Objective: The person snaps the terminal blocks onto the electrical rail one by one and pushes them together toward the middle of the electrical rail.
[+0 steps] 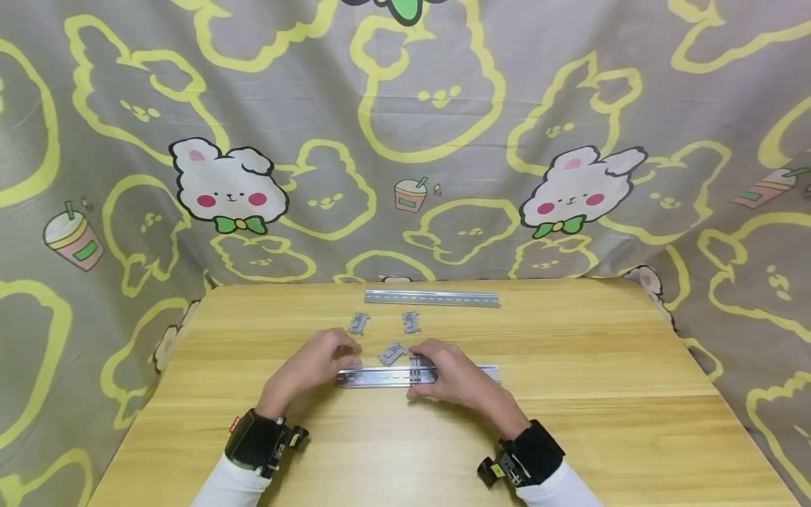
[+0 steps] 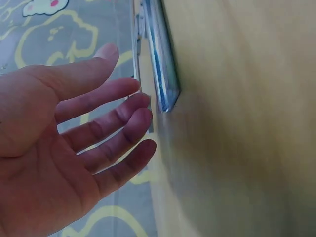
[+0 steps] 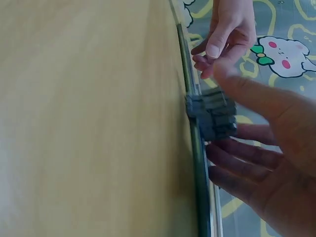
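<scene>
A long grey road strip (image 1: 380, 378) with a dashed centre line lies across the table in front of both hands. Beside its left end hovers my left hand (image 1: 325, 355); in the left wrist view the fingers (image 2: 133, 126) are loosely bent, apart from the strip (image 2: 165, 89), with nothing in them. A grey ribbed plastic piece (image 3: 212, 113) sits across the strip. Around it my right hand (image 1: 453, 373) is spread, thumb on the near side, fingers on the far side. The thumb looks apart from the piece; finger contact is unclear.
Three small grey connector pieces lie behind the near strip: a left one (image 1: 358, 323), a right one (image 1: 411, 322) and a tilted one (image 1: 392, 353) between the hands. Another long road strip (image 1: 432, 298) lies near the back edge. A patterned curtain (image 1: 329, 176) surrounds the wooden table (image 1: 570, 352).
</scene>
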Motion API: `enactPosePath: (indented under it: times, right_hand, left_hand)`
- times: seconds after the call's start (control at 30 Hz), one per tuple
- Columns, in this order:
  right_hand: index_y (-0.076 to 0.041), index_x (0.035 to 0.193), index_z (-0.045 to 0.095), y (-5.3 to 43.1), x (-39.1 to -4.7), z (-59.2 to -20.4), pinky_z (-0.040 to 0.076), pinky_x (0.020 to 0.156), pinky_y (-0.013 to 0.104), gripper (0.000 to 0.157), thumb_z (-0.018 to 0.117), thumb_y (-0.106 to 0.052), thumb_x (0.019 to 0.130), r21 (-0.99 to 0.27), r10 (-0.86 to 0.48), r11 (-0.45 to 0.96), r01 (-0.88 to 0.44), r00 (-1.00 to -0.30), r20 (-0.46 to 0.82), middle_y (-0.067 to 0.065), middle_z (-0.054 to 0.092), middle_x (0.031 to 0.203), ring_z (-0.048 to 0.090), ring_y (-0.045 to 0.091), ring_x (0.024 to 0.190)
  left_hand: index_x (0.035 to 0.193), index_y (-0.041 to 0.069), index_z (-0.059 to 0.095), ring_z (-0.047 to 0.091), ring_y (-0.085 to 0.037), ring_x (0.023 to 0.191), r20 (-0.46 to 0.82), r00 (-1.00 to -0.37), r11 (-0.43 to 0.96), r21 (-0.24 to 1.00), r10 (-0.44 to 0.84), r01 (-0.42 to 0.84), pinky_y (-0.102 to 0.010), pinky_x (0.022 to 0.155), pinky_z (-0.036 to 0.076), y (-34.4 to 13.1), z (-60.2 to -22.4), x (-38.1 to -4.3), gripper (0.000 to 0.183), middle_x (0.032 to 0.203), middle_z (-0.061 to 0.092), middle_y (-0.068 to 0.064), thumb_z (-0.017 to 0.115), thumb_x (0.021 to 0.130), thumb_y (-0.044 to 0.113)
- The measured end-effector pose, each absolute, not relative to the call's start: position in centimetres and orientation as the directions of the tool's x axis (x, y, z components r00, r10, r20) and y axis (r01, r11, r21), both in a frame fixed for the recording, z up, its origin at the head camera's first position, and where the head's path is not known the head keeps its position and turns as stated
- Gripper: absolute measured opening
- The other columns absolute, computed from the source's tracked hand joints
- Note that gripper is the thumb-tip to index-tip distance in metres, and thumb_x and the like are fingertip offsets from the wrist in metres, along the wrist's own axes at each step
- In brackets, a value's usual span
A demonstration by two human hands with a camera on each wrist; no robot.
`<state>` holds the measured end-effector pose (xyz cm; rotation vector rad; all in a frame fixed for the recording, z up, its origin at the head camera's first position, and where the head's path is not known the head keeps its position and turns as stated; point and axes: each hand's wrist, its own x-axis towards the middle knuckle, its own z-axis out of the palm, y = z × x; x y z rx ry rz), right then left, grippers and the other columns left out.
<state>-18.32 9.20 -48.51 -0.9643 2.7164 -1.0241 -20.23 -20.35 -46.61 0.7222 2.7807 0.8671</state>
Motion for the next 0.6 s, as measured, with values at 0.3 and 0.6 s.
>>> enactPosePath:
  times: [0.3, 0.6]
  right_hand:
    - [0.000, 0.142, 0.056, 13.0, -21.6, -46.1, 0.048, 0.105, 0.048, 0.063, 0.072, -0.040, 0.096, -0.660, -0.514, 0.595, -0.460, -0.848, 0.128, 0.017, 0.061, 0.139, 0.059, 0.032, 0.125]
    - [0.004, 0.134, 0.061, 17.7, -27.5, -46.2, 0.048, 0.104, 0.051, 0.048, 0.076, -0.005, 0.089, -0.451, -0.481, 0.737, -0.503, -0.859, 0.174, 0.024, 0.058, 0.134, 0.056, 0.039, 0.123]
  left_hand:
    - [0.121, -0.002, 0.071, 0.065, -0.028, 0.098, 0.047, -0.874, 0.730, 0.529, 0.483, 0.432, -0.040, 0.084, 0.057, -20.0, -45.2, -25.1, 0.027, 0.111, 0.068, -0.014, 0.072, 0.096, 0.010]
    - [0.138, -0.004, 0.058, 0.050, -0.046, 0.131, 0.079, -0.869, 0.748, 0.476, 0.488, 0.463, -0.061, 0.110, 0.040, -19.9, -46.2, -28.4, 0.045, 0.143, 0.053, -0.028, 0.069, 0.098, 0.014]
